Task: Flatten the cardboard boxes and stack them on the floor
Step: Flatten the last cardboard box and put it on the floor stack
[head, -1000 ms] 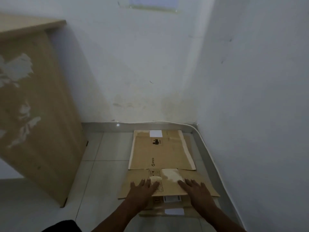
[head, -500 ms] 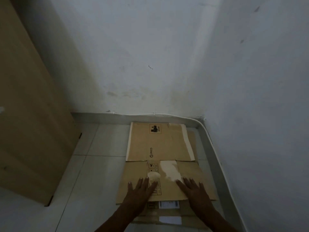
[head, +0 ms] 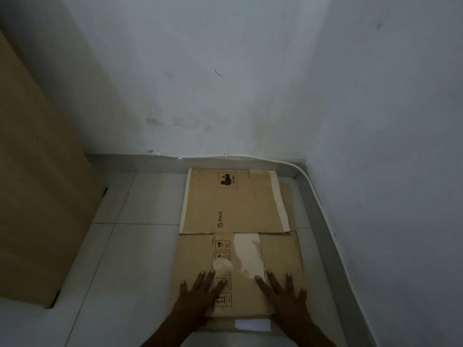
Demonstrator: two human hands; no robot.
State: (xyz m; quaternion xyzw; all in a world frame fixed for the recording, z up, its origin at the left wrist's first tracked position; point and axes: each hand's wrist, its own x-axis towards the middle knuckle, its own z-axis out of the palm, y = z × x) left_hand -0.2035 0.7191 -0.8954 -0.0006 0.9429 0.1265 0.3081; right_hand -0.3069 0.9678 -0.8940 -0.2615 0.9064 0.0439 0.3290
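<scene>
A flattened brown cardboard box [head: 235,206] lies on the tiled floor in the room's corner, printed side up, with torn tape patches. It rests on another flat cardboard [head: 288,194] whose edge shows at the right and near my wrists. My left hand [head: 200,296] presses palm down on the near flap, fingers spread. My right hand [head: 285,296] presses flat on the same flap, to the right. Neither hand grips anything.
A light wooden cabinet [head: 42,196] stands at the left. White walls [head: 225,83] meet in the corner behind the cardboard. A grey skirting with a white cable [head: 318,194] runs along the right wall. Bare tiles [head: 130,259] lie between cabinet and cardboard.
The view has tilted down and moved closer to the corner. Both hands have stayed flat on the near flap, and the top cardboard has slid toward the back wall.
</scene>
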